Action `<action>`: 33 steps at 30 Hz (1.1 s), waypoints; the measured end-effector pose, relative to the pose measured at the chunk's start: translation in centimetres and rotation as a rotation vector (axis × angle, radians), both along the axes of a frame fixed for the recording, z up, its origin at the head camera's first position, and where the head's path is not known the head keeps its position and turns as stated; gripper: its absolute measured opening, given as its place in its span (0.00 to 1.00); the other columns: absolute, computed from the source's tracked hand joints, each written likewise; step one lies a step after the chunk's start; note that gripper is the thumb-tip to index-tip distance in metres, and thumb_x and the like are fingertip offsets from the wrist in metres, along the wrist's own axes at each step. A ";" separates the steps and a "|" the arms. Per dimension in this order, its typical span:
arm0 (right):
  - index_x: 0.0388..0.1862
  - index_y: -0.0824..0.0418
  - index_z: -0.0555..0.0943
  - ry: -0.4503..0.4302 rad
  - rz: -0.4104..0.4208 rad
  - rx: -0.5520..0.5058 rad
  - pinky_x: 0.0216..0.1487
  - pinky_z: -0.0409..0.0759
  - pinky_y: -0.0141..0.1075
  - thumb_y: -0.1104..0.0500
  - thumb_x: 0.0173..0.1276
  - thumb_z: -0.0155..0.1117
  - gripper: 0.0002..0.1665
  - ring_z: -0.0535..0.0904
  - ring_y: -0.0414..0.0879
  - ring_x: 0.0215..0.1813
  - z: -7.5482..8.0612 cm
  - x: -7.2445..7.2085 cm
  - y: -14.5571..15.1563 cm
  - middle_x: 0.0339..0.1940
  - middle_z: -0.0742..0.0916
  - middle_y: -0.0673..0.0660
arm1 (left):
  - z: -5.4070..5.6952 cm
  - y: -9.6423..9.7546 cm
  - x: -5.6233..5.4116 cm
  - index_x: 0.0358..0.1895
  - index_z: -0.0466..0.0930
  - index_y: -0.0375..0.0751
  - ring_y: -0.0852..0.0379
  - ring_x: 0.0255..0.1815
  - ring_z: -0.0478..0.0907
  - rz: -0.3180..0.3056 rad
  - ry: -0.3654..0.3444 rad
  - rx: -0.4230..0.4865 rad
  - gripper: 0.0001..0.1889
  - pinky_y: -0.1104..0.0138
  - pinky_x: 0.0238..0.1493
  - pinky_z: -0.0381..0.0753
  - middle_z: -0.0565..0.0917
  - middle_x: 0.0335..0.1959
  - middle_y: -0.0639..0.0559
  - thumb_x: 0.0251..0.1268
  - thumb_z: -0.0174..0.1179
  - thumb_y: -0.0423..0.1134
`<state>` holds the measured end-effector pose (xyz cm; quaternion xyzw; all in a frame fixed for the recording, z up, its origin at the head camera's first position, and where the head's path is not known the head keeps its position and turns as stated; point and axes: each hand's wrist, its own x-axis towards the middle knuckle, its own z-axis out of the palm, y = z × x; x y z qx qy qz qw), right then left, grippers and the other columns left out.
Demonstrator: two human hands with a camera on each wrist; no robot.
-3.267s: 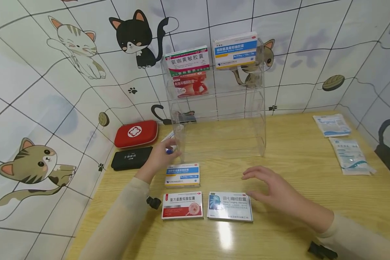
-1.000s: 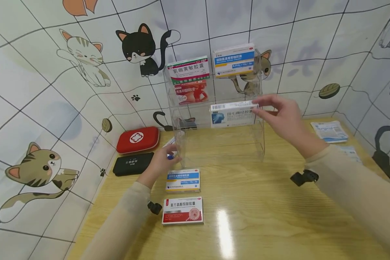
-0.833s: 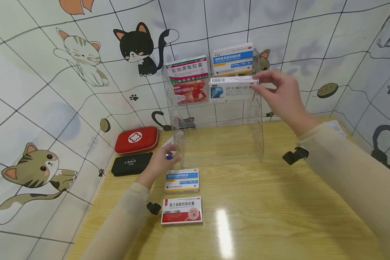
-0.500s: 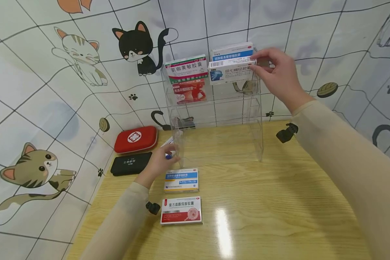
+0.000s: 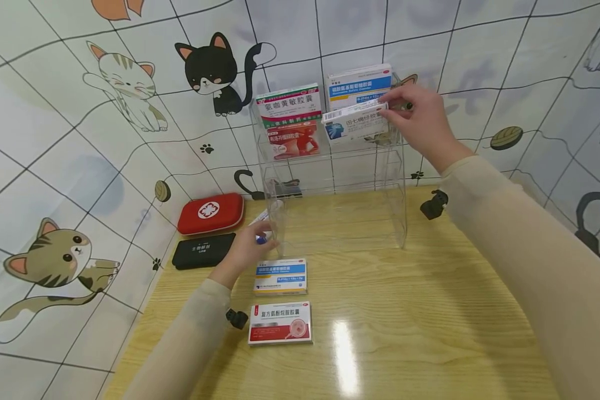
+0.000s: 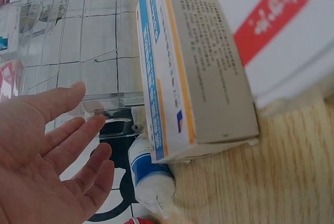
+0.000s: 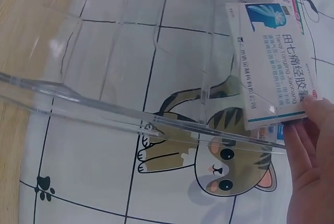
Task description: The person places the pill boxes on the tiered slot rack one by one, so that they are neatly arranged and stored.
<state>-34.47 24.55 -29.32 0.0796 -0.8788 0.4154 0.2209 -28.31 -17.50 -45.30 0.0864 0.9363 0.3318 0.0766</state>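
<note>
My right hand (image 5: 422,119) pinches the right end of a white medicine box (image 5: 357,123) with a blue picture. It holds the box slightly tilted at the upper tier of a clear acrylic rack (image 5: 399,214), overlapping a blue-and-white box (image 5: 357,83) standing there. Left of it on the rack are a green-and-magenta box (image 5: 290,106) and a red box (image 5: 294,140). My left hand (image 5: 245,250) is beside the rack's lower left side, its fingers loosely extended in the left wrist view; whether it touches the rack I cannot tell.
On the wooden table (image 5: 405,322) lie another blue-and-white box (image 5: 280,276) and a red-and-white box (image 5: 281,323). A red case (image 5: 211,214) and a black pouch (image 5: 204,251) lie at the left. A white bottle with a blue band (image 6: 148,174) is near the left hand.
The right hand has taken the white box from the table and raised it to the rack's upper tier. Over the last half second the box sank slightly and tilted. The left hand stays put.
</note>
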 end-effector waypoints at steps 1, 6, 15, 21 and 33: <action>0.61 0.52 0.84 0.000 -0.003 0.029 0.63 0.82 0.32 0.50 0.75 0.65 0.19 0.78 0.40 0.57 0.0 0.0 0.0 0.60 0.83 0.51 | 0.0 0.0 0.0 0.67 0.77 0.52 0.46 0.62 0.78 -0.001 -0.002 0.000 0.25 0.48 0.60 0.82 0.81 0.67 0.50 0.69 0.69 0.46; 0.60 0.55 0.84 -0.014 -0.016 0.122 0.63 0.83 0.38 0.52 0.75 0.65 0.18 0.80 0.43 0.59 0.2 0.2 -0.3 0.61 0.84 0.52 | 0.0 0.0 -0.1 0.68 0.77 0.51 0.46 0.63 0.77 0.002 -0.009 0.003 0.26 0.48 0.60 0.81 0.81 0.68 0.50 0.69 0.69 0.46; 0.63 0.60 0.83 -0.053 0.013 0.247 0.64 0.83 0.48 0.56 0.77 0.64 0.19 0.82 0.51 0.61 0.9 0.5 -0.6 0.63 0.85 0.58 | -0.1 -0.1 -0.1 0.68 0.77 0.52 0.45 0.64 0.77 -0.005 -0.006 -0.003 0.25 0.48 0.60 0.82 0.81 0.68 0.51 0.69 0.69 0.47; 0.61 0.64 0.84 -0.100 0.029 0.294 0.64 0.82 0.52 0.57 0.77 0.63 0.18 0.82 0.58 0.63 1.1 0.8 -1.1 0.64 0.83 0.63 | -0.2 -0.3 -0.1 0.68 0.77 0.53 0.45 0.64 0.77 -0.001 -0.012 -0.004 0.25 0.48 0.60 0.82 0.80 0.68 0.51 0.69 0.69 0.47; 0.52 0.65 0.86 0.152 0.103 0.177 0.58 0.84 0.51 0.64 0.67 0.73 0.15 0.82 0.56 0.55 -2.9 5.9 -3.9 0.59 0.84 0.61 | 0.1 -0.2 -0.1 0.67 0.77 0.53 0.45 0.65 0.76 0.002 -0.032 0.017 0.25 0.46 0.62 0.81 0.80 0.68 0.51 0.69 0.69 0.46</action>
